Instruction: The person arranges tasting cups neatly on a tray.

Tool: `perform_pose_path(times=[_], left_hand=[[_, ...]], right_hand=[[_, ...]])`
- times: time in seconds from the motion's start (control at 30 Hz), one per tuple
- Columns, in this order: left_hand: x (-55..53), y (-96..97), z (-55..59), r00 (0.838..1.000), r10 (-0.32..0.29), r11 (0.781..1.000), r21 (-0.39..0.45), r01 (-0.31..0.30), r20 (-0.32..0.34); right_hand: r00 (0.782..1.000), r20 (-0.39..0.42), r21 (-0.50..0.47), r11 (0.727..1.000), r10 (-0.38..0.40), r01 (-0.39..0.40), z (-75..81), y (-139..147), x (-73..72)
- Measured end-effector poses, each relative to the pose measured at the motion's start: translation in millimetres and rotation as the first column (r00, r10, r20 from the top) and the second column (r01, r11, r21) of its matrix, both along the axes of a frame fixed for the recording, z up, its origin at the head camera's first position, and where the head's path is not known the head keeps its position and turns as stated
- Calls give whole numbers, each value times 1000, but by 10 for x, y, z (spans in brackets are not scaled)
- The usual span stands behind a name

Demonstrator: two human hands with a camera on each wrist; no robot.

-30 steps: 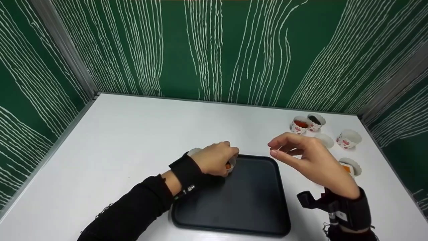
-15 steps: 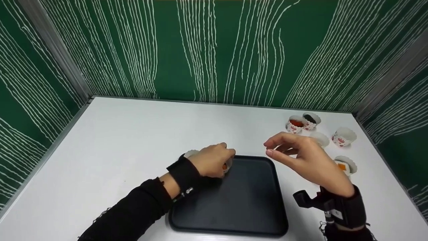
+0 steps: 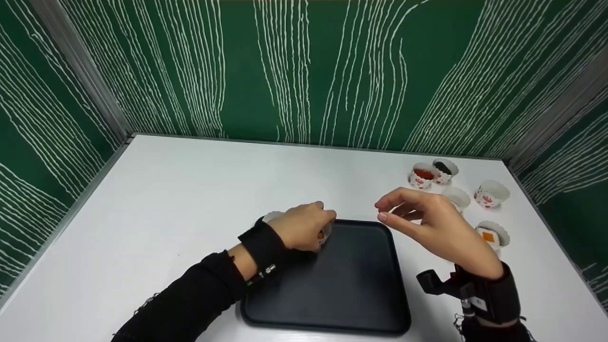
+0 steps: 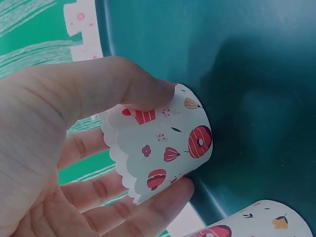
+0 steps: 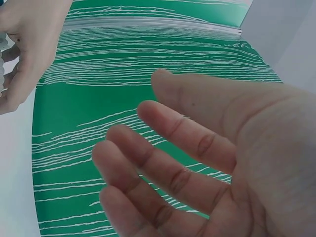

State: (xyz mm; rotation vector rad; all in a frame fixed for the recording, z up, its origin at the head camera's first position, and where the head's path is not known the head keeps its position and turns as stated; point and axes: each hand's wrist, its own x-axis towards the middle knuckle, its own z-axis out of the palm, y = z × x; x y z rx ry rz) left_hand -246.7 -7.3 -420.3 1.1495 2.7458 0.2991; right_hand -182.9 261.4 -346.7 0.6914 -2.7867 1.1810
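Left hand [image 3: 304, 228]: thumb and fingers curled around a printed paper cup [image 4: 158, 143].
Held cup: toward 12 o'clock on the black tray [image 3: 351, 285], its base on or just above it; cannot tell which.
Right hand [image 3: 427, 221]: half open, holding nothing, at 2 o'clock from the tray.
Red-filled cup [image 3: 422, 175]: at 1 o'clock on the desk [image 3: 190, 204], beside the dark-filled cup [image 3: 444, 171].
Since half a second ago: both hands hold their poses; only the head view has shifted slightly.
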Motion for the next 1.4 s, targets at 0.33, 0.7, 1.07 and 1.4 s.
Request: perform_pose_path(times=[0.33, 0.7, 1.07, 1.4], left_hand=[[7, -9, -15, 1000, 3, 1000, -6, -3, -29], [-1, -11, -46, 1000, -13, 1000, 26, 13, -15], [18, -6, -33, 999, -18, 1000, 5, 18, -46], [70, -53, 43, 998, 23, 999, 44, -21, -50]], right_hand=[[1000, 11, 9, 1000, -10, 10, -1, 12, -2], [1000, 11, 6, 1000, -4, 4, -26, 17, -10], [1000, 12, -11, 1000, 7, -7, -28, 15, -23], [1000, 32, -3, 1000, 1, -1, -32, 21, -27]])
